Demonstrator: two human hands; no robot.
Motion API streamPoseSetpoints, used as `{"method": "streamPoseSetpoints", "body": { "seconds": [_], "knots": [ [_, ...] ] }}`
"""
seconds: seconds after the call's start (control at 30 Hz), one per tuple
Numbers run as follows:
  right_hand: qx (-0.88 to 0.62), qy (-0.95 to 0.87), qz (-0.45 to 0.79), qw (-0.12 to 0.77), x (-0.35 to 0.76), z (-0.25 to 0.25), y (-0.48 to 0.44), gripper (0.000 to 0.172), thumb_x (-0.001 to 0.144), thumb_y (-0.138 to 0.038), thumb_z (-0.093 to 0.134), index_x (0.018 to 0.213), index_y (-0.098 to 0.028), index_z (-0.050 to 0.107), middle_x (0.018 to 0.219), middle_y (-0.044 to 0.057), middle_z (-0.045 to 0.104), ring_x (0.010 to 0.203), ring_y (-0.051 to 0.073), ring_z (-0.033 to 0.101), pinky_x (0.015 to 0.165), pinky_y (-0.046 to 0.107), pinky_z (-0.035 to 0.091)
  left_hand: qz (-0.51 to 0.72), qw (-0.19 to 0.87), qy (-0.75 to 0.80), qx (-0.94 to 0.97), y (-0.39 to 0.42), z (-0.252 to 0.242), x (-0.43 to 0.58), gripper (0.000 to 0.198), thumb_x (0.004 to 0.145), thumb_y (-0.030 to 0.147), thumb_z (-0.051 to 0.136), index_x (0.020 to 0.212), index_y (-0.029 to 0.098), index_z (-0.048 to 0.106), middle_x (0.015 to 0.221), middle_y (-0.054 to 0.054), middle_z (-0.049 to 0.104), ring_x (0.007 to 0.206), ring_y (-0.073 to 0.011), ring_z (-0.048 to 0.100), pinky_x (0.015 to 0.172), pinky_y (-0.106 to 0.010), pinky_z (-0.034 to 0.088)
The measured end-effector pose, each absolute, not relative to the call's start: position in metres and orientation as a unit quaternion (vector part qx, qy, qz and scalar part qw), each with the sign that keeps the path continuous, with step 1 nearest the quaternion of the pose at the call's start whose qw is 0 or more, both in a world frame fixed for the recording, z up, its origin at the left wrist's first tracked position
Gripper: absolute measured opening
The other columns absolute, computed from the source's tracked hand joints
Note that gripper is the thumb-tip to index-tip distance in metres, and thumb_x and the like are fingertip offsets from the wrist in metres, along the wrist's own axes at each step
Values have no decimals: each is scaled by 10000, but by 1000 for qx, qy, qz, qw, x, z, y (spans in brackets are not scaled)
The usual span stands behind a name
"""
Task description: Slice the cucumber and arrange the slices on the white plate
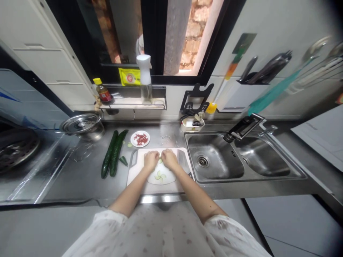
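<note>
My left hand (150, 160) and my right hand (169, 158) are side by side over the far part of a white cutting board (135, 173). Both have curled fingers pinching small pale green cucumber pieces (160, 160) between them. Just nearer me, a small white plate (167, 177) on the board holds several thin cucumber slices (160, 175). A knife (183, 161) lies along the board's right edge. Two whole cucumbers (112, 158) lie on the steel counter left of the board, with a cut end piece (123, 160) beside them.
A small plate of chopped red bits (140, 139) sits behind the board. A lidded steel pot (82, 125) stands at left near a stove. A double sink (217, 160) with faucet (242, 127) is at right. A shelf (134, 104) holds bottles below the window.
</note>
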State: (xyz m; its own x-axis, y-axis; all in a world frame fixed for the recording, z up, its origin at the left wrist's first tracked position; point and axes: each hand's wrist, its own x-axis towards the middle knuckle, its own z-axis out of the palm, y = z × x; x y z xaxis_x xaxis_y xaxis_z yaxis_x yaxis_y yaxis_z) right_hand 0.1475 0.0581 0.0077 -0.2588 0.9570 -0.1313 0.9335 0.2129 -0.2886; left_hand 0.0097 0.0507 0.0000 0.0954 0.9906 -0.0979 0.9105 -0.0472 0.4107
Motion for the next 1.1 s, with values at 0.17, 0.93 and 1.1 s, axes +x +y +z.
{"method": "streamPoseSetpoints", "body": {
  "seconds": [0.17, 0.93, 1.1],
  "knots": [
    [-607, -771, 165, 104, 151, 9, 47, 179, 905, -216, 442, 906, -166, 614, 948, 72, 608, 913, 180, 490, 797, 254, 332, 127, 196, 661, 713, 50, 5, 5, 219, 882, 255, 458, 940, 231, 668, 989, -55, 687, 977, -211, 564, 858, -321, 344],
    [-618, -692, 251, 276, 176, 14, -32, 248, 875, -242, 388, 791, -196, 617, 823, 73, 646, 801, 186, 571, 717, 262, 417, 181, 166, 762, 599, 86, -5, -83, 286, 868, 357, 495, 1082, 243, 647, 1026, -51, 692, 987, -209, 600, 865, -295, 399],
    [-621, -680, 261, 291, 176, 15, -38, 251, 874, -257, 397, 776, -208, 622, 799, 71, 646, 769, 192, 573, 715, 276, 426, 135, 138, 787, 586, 113, -7, -101, 327, 891, 376, 442, 1077, 223, 663, 1044, -97, 683, 999, -247, 598, 841, -319, 410]
  ]
}}
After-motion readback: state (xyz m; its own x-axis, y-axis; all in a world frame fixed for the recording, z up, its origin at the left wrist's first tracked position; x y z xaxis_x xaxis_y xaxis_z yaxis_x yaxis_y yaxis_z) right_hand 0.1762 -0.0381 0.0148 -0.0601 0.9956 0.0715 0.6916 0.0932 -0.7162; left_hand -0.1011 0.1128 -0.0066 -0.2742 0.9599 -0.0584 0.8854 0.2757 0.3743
